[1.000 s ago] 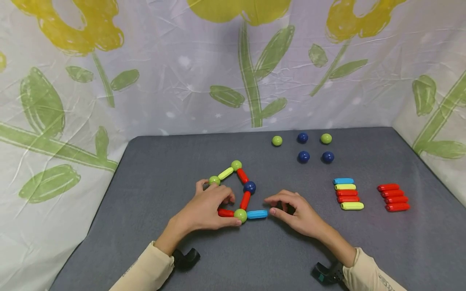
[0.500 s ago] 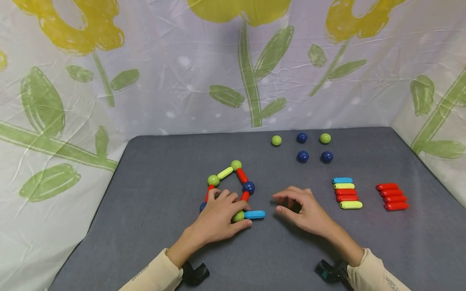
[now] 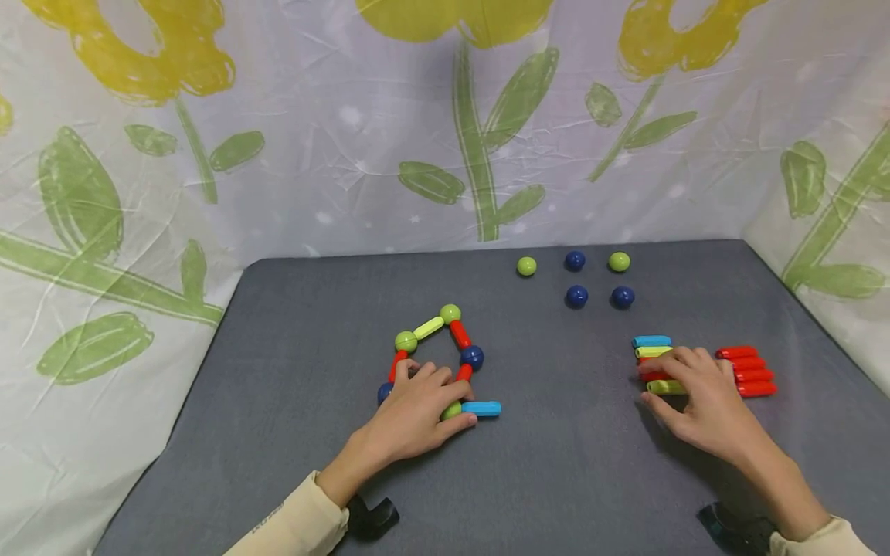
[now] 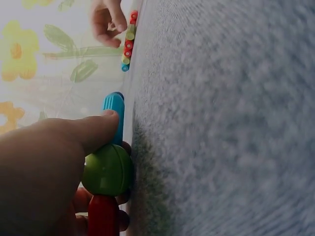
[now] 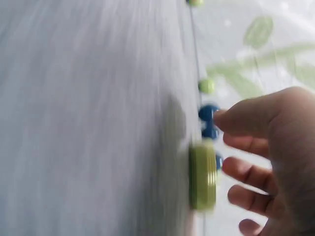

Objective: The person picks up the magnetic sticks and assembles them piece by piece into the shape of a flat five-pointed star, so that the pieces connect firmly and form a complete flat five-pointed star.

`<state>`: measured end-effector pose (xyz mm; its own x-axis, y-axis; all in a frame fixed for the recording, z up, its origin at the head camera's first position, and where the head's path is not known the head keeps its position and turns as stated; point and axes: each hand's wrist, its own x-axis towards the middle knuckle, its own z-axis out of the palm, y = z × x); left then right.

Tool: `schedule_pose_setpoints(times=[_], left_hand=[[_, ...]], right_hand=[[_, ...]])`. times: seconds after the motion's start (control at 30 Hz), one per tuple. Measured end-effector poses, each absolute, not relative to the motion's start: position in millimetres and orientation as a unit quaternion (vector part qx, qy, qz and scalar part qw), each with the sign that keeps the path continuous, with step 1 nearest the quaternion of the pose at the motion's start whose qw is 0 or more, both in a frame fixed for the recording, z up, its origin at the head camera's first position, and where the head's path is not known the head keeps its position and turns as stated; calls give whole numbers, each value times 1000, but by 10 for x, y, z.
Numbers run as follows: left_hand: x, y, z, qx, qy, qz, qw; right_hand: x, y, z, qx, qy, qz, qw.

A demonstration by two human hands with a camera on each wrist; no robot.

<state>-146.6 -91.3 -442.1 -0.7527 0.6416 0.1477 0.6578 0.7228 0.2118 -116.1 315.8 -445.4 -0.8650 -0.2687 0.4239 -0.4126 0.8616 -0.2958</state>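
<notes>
My left hand point(image 3: 410, 409) pinches the blue magnetic stick point(image 3: 483, 408) where it joins a green ball point(image 3: 451, 411). In the left wrist view its thumb lies along the blue stick point(image 4: 114, 110), with fingertips on the far side. The ball belongs to a ring of magnetic sticks and balls lying on the table, including a yellow stick point(image 3: 429, 327), a red stick point(image 3: 460, 334) and a blue ball point(image 3: 472, 357). Part of the ring is under the hand. My right hand point(image 3: 705, 405) hovers over a row of sticks, fingers loosely bent and apart, close to a yellow stick point(image 3: 666, 388).
Loose green balls point(image 3: 526, 266) and dark blue balls point(image 3: 576, 296) stand near the table's back edge. Several red sticks point(image 3: 754, 375) lie stacked side by side right of the right hand. A flower-print cloth point(image 3: 313, 154) hangs behind the grey table point(image 3: 556, 479).
My left hand has shifted right onto the green ball and blue stick, uncovering the ring's left side. My right hand has swung from beside the blue stick over to the row of sticks.
</notes>
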Motion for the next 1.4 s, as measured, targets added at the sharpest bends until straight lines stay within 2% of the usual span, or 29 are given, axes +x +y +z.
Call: schedule_pose_setpoints(times=[0.2, 0.43, 0.8, 1.03, 1.4], left_hand=[[-1469, -929, -4417, -346, -930, -119, 27], [-1475, -922, -4435, -341, -933, -115, 19], [-1491, -896, -4464, -343, -928, -136, 36], [-1492, -890, -4484, -345, -927, -138, 44], [-1472, -896, -4505, -345, -928, -129, 46]], right_hand=[[-1126, 3395, -4446, 148, -961, 142, 184], [-1147, 3288, -4463, 186, -953, 160, 179], [-1253, 2717, -4461, 222, -935, 268, 73], [-1465, 2338, -4617, 258, -895, 355, 80], [-1651, 1750, -4702, 216, -883, 411, 67]])
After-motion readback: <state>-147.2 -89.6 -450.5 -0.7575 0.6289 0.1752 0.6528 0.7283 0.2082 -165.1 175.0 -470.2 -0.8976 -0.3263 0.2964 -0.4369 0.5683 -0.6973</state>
